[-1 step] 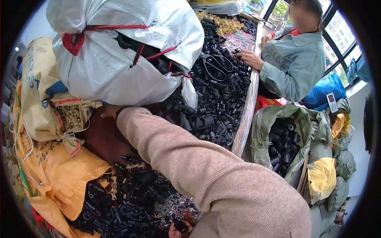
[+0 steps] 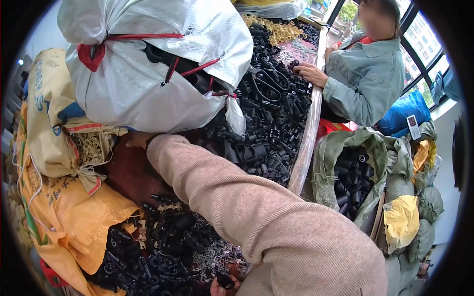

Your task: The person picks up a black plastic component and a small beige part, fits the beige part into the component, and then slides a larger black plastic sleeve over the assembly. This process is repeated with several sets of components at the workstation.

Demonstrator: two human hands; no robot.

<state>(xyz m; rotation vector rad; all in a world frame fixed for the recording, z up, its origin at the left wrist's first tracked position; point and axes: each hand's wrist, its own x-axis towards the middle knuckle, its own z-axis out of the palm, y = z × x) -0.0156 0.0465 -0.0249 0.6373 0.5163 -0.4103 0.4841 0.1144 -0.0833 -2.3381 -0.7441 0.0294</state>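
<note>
My right arm, in a ribbed beige-pink sleeve, stretches from the lower right across the table. At its end my right hand (image 2: 137,139) lies low between the big white sack (image 2: 163,98) and a beige woven sack (image 2: 52,113); its fingers are in shadow and partly hidden. Beside it, strands of pale plastic pieces (image 2: 93,148) show at the beige sack's mouth. At the lower edge, my left hand (image 2: 217,288) is closed on a small black plastic part (image 2: 225,281). Black plastic parts (image 2: 148,266) and small silvery metal pieces (image 2: 210,259) are heaped next to it.
A co-worker (image 2: 363,74) at the table's far right side has a hand (image 2: 313,75) over another heap of black parts (image 2: 276,123). A pale table edge (image 2: 307,143) borders that heap. A green sack (image 2: 323,172) of black parts stands right; an orange sack (image 2: 79,212) lies left.
My arm and both hands stay where they were. The co-worker's fingertips have shifted slightly around a small dark piece.
</note>
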